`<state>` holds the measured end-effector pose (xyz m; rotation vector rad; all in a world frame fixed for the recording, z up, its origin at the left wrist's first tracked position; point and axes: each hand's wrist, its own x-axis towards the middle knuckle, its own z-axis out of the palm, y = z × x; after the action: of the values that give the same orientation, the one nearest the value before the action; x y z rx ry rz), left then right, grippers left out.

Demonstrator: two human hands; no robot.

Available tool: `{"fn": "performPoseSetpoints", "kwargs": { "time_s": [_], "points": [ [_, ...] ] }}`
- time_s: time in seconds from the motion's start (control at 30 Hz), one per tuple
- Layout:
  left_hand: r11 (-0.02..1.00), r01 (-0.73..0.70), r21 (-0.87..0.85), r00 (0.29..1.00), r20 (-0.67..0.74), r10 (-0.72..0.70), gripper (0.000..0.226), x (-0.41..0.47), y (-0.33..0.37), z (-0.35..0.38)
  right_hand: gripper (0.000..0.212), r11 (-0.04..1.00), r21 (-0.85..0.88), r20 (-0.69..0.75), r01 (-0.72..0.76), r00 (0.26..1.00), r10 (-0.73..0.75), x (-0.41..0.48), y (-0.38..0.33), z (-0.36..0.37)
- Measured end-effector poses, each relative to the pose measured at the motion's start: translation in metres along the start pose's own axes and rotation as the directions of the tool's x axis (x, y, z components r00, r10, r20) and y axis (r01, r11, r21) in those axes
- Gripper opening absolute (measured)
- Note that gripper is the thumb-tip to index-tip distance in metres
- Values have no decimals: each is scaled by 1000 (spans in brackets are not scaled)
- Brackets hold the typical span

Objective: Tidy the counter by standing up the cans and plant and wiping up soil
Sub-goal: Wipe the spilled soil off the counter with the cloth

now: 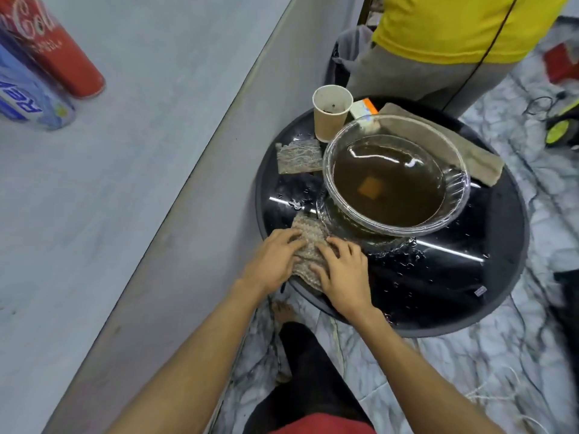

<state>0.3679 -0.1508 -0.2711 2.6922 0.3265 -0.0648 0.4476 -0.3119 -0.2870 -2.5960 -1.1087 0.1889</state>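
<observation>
A wet, soiled cloth [308,245] lies at the near left edge of a round black table [438,292]. My left hand [274,260] and my right hand [343,272] both rest on the cloth with curled fingers, pressing and gripping it from either side. Just behind the cloth stands a clear glass bowl [454,183] of murky brown water with an orange sponge [371,187] sunk in it. On the grey counter [125,183] at far left, a red cola can [59,48] and a blue can [25,95] stand upright. No plant is in view.
On the black table sit a paper cup [330,115], a second folded cloth [299,156], a beige towel [445,142] and a small orange-white box [363,109]. Water drops cover the tabletop. A person in a yellow shirt [454,23] stands behind it. Cables lie on the marble floor.
</observation>
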Motion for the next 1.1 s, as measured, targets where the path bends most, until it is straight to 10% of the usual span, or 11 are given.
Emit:
{"fn": "performPoseSetpoints", "kwargs": {
  "time_s": [0.6, 0.9, 1.1],
  "points": [
    [995, -19, -99, 913, -408, -23, 29, -31, 14, -107, 25, 844, 533, -266, 63, 959, 97, 20, -82, -59],
    [979, 163, -124, 736, -646, -204, 32, -108, -12, -219, 26, 759, 532, -395, 375, 903, -170, 49, -203, -114],
    [871, 359, -336, 636, -594, -492, 36, -160, -55, -259, 29, 783, 427, -156, 452, 890, -429, 68, -273, -118]
  ]
}}
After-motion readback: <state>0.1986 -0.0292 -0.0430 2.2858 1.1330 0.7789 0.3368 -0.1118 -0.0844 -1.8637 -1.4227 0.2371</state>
